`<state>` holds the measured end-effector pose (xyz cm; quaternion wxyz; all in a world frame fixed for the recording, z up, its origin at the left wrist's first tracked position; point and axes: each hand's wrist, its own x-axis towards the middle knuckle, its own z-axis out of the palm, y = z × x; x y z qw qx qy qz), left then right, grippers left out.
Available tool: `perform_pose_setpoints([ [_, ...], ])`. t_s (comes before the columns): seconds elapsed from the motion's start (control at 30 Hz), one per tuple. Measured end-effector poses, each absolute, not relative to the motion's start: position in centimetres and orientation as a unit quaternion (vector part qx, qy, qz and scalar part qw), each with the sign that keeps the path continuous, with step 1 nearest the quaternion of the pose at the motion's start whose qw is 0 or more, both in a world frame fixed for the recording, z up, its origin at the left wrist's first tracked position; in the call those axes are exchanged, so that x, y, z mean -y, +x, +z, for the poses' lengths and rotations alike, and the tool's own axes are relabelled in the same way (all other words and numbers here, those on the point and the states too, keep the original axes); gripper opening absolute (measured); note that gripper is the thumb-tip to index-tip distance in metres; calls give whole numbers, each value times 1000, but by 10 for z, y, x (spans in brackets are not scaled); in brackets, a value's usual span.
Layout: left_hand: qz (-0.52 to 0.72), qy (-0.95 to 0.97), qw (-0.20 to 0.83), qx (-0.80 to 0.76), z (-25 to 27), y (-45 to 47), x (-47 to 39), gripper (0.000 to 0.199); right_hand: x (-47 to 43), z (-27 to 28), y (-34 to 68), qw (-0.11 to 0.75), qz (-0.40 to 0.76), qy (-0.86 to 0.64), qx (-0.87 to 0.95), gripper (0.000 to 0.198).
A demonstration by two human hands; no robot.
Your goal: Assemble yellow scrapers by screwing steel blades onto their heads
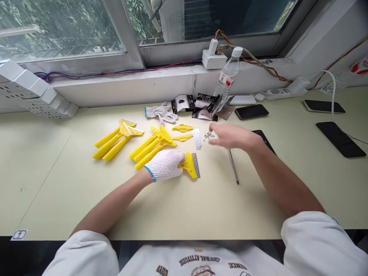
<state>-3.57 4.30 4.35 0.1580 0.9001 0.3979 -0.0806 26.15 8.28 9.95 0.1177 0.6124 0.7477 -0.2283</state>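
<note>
My left hand (166,164), in a white knit glove with a blue cuff, is closed round the handle of a yellow scraper (188,164). A grey blade (196,165) lies along the scraper's head, which points right. My bare right hand (230,135) hovers beside a small pile of screws (207,136), thumb and fingers apart and nothing visible between them. White loose blades (197,138) lie left of the screws, next to two yellow plastic clamp pieces (183,137). Below my right hand rests a screwdriver (234,166), its upper end hidden by the hand.
Several yellow scraper handles (152,147) lie beyond my left hand, and more yellow scrapers (116,140) farther left. A spare glove (162,113), black packaging cards (205,107) and a water bottle (228,73) stand at the back. Phones (251,111) lie on the right.
</note>
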Motion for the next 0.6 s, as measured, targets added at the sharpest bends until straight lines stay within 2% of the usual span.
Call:
perform_pose_setpoints([
  [0.1, -96, 899, 166, -393, 55, -47, -43, 17, -66, 97, 242, 158, -307, 471, -812, 52],
  [0.23, -151, 878, 157, -426, 69, -54, -41, 25, -56, 78, 223, 139, -266, 375, -877, 53],
  [0.47, -150, 826, 107, -533, 63, -44, -43, 35, -65, 53, 212, 121, -263, 347, -892, 44],
  [0.6, -148, 792, 70, -589, 58, -44, -49, 42, -66, 52, 215, 126, -308, 355, -873, 22],
])
